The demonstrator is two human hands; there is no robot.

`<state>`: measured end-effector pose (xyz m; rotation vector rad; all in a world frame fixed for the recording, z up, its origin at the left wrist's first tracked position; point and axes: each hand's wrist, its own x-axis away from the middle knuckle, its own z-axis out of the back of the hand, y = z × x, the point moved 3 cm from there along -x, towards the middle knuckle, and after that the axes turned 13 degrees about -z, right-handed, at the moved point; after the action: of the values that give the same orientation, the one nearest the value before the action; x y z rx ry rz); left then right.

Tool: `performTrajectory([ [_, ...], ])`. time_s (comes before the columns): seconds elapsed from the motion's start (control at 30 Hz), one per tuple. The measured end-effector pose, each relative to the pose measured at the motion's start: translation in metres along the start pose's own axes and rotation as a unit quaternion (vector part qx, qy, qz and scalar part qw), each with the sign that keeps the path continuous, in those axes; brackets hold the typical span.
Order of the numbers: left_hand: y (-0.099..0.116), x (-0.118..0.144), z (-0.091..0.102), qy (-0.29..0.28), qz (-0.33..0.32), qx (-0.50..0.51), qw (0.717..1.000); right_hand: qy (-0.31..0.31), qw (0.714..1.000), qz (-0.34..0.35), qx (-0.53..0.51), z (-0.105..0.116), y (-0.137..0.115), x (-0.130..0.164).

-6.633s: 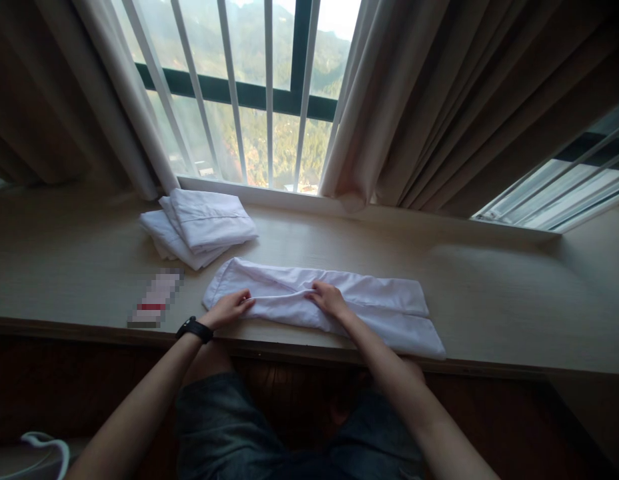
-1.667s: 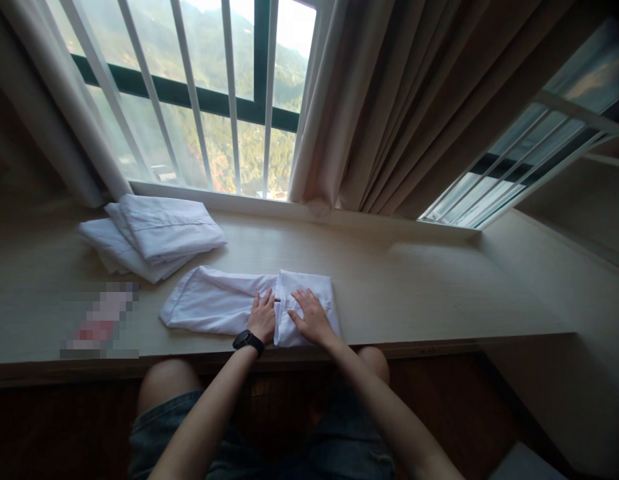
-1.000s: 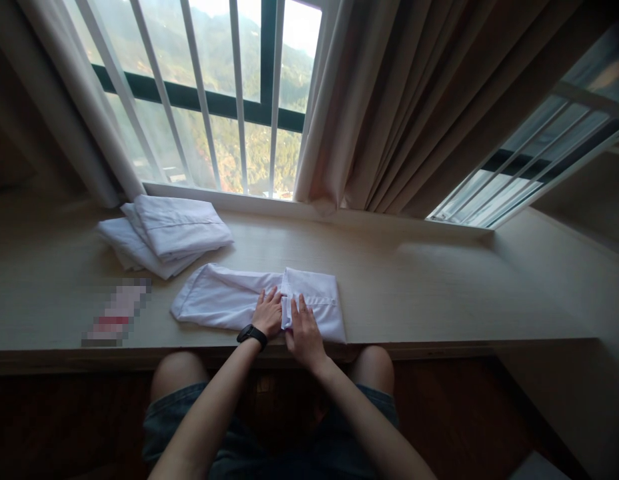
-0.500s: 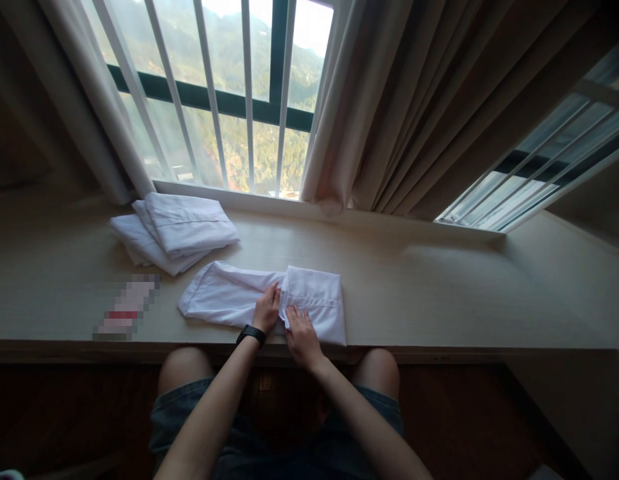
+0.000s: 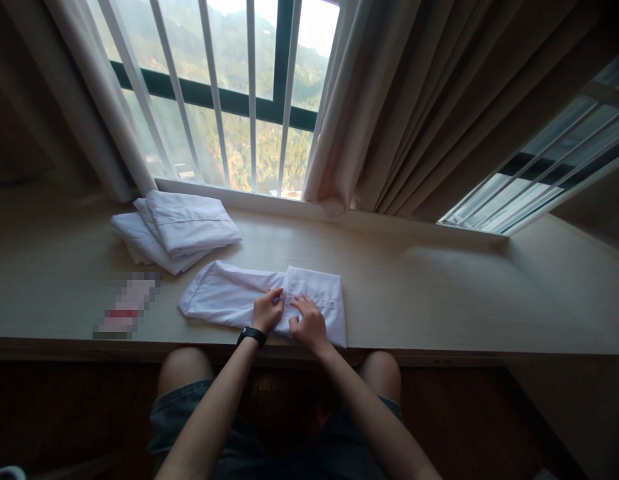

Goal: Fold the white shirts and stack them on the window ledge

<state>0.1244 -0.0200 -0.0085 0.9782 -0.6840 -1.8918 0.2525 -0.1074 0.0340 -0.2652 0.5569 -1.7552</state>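
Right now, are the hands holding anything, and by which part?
Cannot tell: left hand at the edge of the white cloth's folded-over flap, right hand over it.

the item at left is pixelated; the left hand hides some white cloth; a near-left white rim is cut off.

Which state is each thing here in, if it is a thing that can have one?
Cloth, partly folded, right end turned over
Left hand, curled at the fold's edge; grip unclear
Right hand, half open, at the turned-over end
Pile, folded, layers uneven
Watch, strapped on
Curtains, parted
Pixelated item, unclear
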Motion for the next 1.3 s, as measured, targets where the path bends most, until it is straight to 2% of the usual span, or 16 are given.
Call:
performTrajectory([
  [0.07,-0.001,0.001,0.0,0.007,0.004,-0.008,1.0,0.061,0.997,-0.035,0.023,-0.001,0.003,-0.015],
  [0.1,-0.001,0.001,0.0,0.009,0.006,-0.01,1.0,0.071,0.996,-0.047,0.039,-0.004,0.005,-0.021],
  [0.23,0.006,0.001,0.001,-0.012,-0.032,-0.025,0.999,0.026,0.994,-0.048,0.09,-0.026,0.012,-0.028],
  [0.33,0.013,-0.004,-0.004,-0.065,-0.085,-0.075,0.991,0.006,0.994,-0.028,0.106,-0.034,0.016,-0.024],
  [0.47,0.017,-0.021,-0.014,-0.141,-0.115,-0.175,0.968,0.0,0.994,-0.025,0.103,-0.033,0.019,-0.023],
  [0.6,0.014,-0.039,-0.018,-0.221,-0.147,-0.203,0.942,0.004,0.995,-0.023,0.094,-0.031,0.02,-0.024],
  [0.67,0.008,-0.045,-0.012,-0.235,-0.164,-0.201,0.937,0.007,0.996,-0.024,0.09,-0.031,0.02,-0.024],
  [0.8,-0.017,-0.052,0.021,-0.176,-0.163,-0.265,0.934,0.012,0.996,-0.023,0.083,-0.031,0.02,-0.023],
  [0.9,-0.048,-0.06,0.049,-0.185,-0.107,-0.329,0.92,0.011,0.997,-0.014,0.08,-0.03,0.02,-0.023],
  [1.0,-0.076,-0.072,0.069,-0.202,-0.052,-0.349,0.914,-0.001,0.997,0.005,0.079,-0.029,0.019,-0.022],
  [1.13,-0.091,-0.086,0.076,-0.207,-0.047,-0.354,0.911,-0.014,0.997,0.022,0.074,-0.029,0.019,-0.021],
  [1.3,-0.085,-0.089,0.077,-0.214,-0.037,-0.368,0.904,-0.02,0.997,0.021,0.072,-0.028,0.02,-0.022],
])
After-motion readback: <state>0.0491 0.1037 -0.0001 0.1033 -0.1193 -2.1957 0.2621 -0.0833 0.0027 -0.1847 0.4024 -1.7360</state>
